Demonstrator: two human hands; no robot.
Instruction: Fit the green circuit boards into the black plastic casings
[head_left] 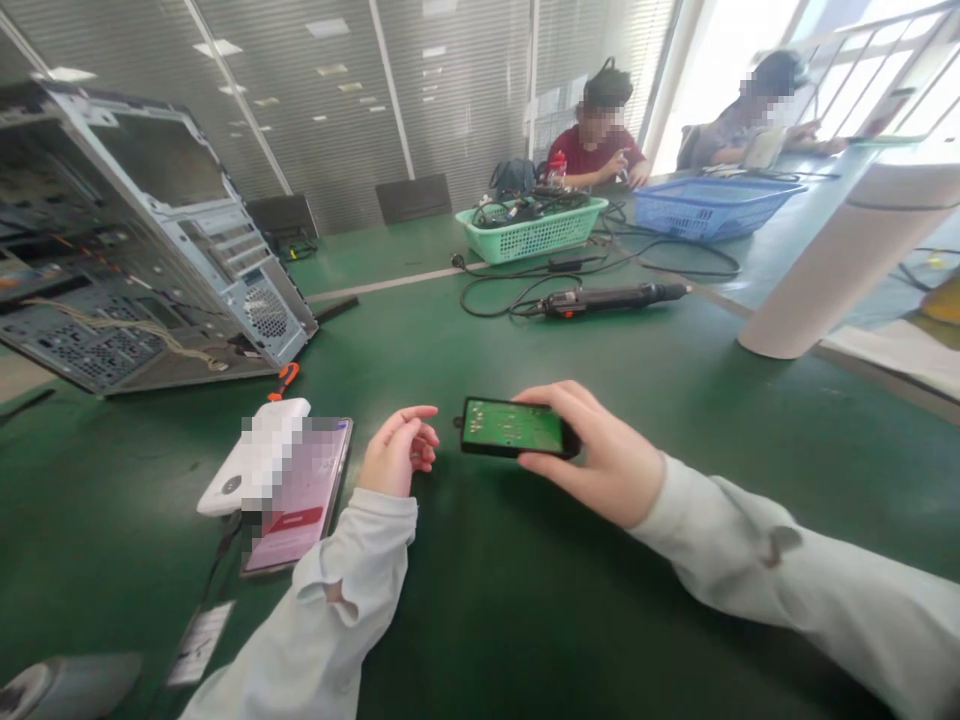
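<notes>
A small black case with a green circuit board (pixel 510 425) showing in its open face is held just above or on the table in front of me. My right hand (pixel 592 450) grips its right end, thumb on the near edge and fingers on the far edge. To the left of the case is my left hand (pixel 401 448), apart from it, with the index finger pointing toward it and the other fingers loosely bent. Nothing shows in my left hand. A phone with a lit pink screen (pixel 304 510) lies left of that hand, partly under a white device (pixel 251 460).
An open metal computer case (pixel 262 310) stands at left. Behind the board lie a black electric screwdriver (pixel 611 300) and its cable. Farther back are a green basket (pixel 525 238) of cables and a blue basket (pixel 705 212). A pale cylinder (pixel 840 260) stands right. Two people sit beyond.
</notes>
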